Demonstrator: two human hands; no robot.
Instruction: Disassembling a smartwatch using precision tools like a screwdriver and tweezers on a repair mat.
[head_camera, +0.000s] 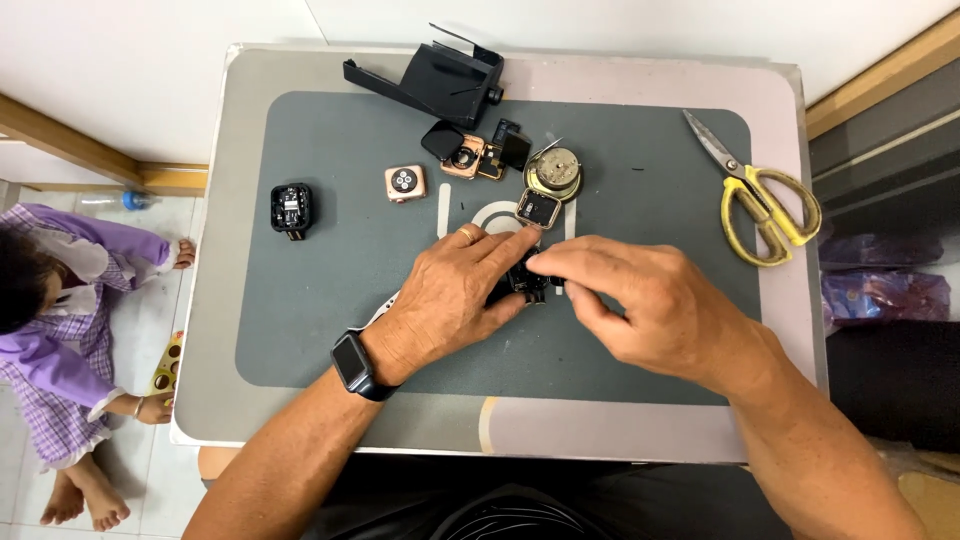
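Observation:
Both my hands meet at the middle of the grey mat (320, 320). My left hand (455, 295), with a ring and a dark wristwatch on its wrist, grips a small black watch part (525, 283) from the left. My right hand (640, 305) pinches the same part from the right with thumb and forefinger. The part is mostly hidden by my fingers. Just above them lies a square watch case (539, 209) with a dark face.
On the mat lie a rose-gold watch back (405, 183), an opened rose-gold watch (462, 157), a round brass movement (553, 172), a black module (291, 208) and a black stand (445, 75). Yellow-handled scissors (762, 205) rest at right. A person in purple sits on the floor at left.

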